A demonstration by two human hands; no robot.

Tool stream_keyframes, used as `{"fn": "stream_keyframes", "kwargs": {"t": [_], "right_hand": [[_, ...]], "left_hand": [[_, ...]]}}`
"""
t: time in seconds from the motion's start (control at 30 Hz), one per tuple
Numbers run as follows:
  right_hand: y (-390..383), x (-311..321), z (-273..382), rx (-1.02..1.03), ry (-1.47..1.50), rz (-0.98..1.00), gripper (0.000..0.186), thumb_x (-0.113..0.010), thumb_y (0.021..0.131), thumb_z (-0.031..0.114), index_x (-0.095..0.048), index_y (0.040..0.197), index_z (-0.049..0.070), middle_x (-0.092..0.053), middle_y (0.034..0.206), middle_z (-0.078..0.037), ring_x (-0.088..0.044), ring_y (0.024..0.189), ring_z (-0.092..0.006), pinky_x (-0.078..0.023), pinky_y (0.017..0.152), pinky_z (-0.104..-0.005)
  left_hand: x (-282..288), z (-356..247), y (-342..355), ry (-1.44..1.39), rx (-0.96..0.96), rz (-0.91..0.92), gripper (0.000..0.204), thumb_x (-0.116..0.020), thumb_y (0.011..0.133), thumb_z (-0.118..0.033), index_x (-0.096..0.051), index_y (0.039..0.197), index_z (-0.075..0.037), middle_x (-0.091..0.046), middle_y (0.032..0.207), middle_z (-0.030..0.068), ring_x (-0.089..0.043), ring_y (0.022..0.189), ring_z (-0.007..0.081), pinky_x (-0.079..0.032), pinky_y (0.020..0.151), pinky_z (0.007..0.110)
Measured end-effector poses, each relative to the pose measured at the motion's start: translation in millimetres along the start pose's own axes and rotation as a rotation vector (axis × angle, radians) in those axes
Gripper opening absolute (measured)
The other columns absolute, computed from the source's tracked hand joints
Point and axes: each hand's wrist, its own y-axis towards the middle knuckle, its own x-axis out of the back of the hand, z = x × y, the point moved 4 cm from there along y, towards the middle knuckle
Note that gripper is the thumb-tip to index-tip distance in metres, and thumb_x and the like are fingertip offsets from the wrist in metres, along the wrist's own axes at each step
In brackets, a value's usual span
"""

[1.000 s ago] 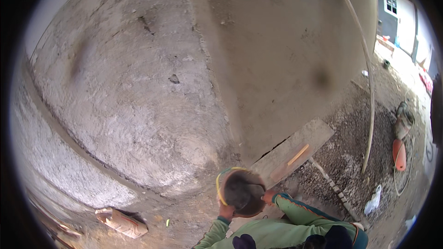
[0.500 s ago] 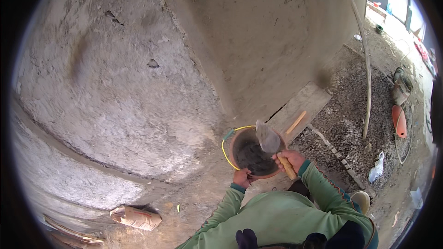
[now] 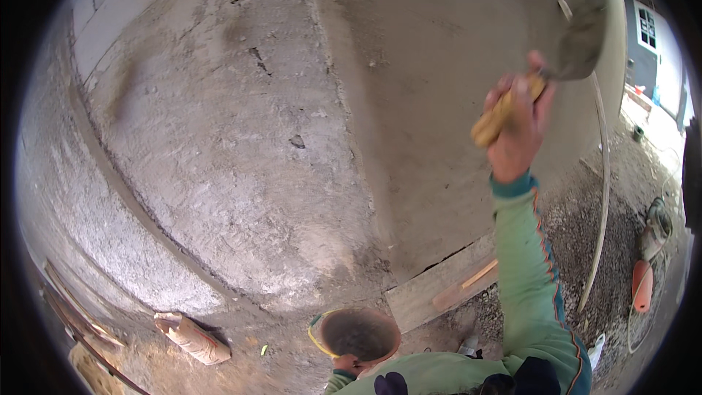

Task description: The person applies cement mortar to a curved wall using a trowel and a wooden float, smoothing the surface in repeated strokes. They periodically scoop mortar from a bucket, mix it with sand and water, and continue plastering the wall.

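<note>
My right hand (image 3: 516,121) is raised in front of the grey plastered wall (image 3: 431,110), its fingers wrapped round the wooden handle of a trowel (image 3: 583,33). Wet grey mortar seems to cover the blade, which is blurred. Low in the view, my left hand (image 3: 348,363) grips the near rim of a reddish-brown bucket (image 3: 395,338). Dark grey mortar lies inside the bucket, and part of its yellow handle shows at the left side.
A plank (image 3: 409,306) lies along the wall's foot, with a wooden float (image 3: 468,281) on it. A thin pole (image 3: 601,197) leans at the right, above gravel (image 3: 559,249). Further right is an orange object (image 3: 642,285). A paper sack (image 3: 194,338) lies at the left.
My right hand has lifted the trowel out from over the bucket, up and to the right, to the plastered wall. My left hand still holds the bucket, now lower in view.
</note>
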Motion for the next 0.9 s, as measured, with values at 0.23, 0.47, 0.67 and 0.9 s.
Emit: {"fn": "stream_keyframes", "kwargs": {"t": [0.23, 0.47, 0.67, 0.9], "right_hand": [[104.8, -45.6, -17.5, 0.64, -0.724, -0.105, 0.039, -0.062, 0.093, 0.021, -0.048, 0.127, 0.007, -0.062, 0.097, -0.007, -0.063, 0.083, -0.0229, -0.053, 0.077, -0.0365], [-166.4, 167.2, -199.5, -0.468, -1.24, 1.241, 0.057, -0.064, 0.088, 0.032, -0.048, 0.135, 0.004, -0.062, 0.12, -0.024, -0.06, 0.11, -0.0406, -0.05, 0.091, -0.047], [-510.7, 268.3, -174.5, -0.788, -0.992, 2.023, 0.018, -0.063, 0.08, 0.018, -0.071, 0.086, 0.004, -0.071, 0.084, -0.017, -0.068, 0.073, -0.0321, -0.054, 0.063, -0.0438], [-582.5, 270.3, -123.2, -1.415, -0.976, 1.862, 0.03, -0.061, 0.089, 0.03, -0.072, 0.092, 0.002, -0.071, 0.091, -0.013, -0.069, 0.076, -0.0249, -0.055, 0.064, -0.0382]], "left_hand": [[-65.8, 99.3, -58.1, -0.301, 0.347, -0.032, 0.036, -0.074, 0.071, -0.049, -0.074, 0.083, -0.015, -0.071, 0.079, 0.0109, -0.069, 0.07, 0.032, -0.056, 0.067, 0.044], [-41.5, 48.6, -34.1, -0.479, 0.513, -0.184, 0.029, -0.072, 0.075, -0.043, -0.074, 0.075, -0.014, -0.074, 0.08, 0.0057, -0.071, 0.072, 0.0259, -0.056, 0.065, 0.044], [-60.9, 56.2, 13.8, -1.109, 0.513, -0.487, 0.057, -0.058, 0.068, 0.014, -0.055, 0.118, -0.012, -0.062, 0.095, 0.0164, -0.067, 0.07, 0.0349, -0.058, 0.055, 0.052], [0.0, -67.6, 99.9, -1.033, 0.041, -0.173, 0.075, -0.054, 0.076, 0.006, -0.028, 0.145, -0.004, -0.058, 0.119, 0.0103, -0.063, 0.097, 0.0223, -0.057, 0.078, 0.034]]}}
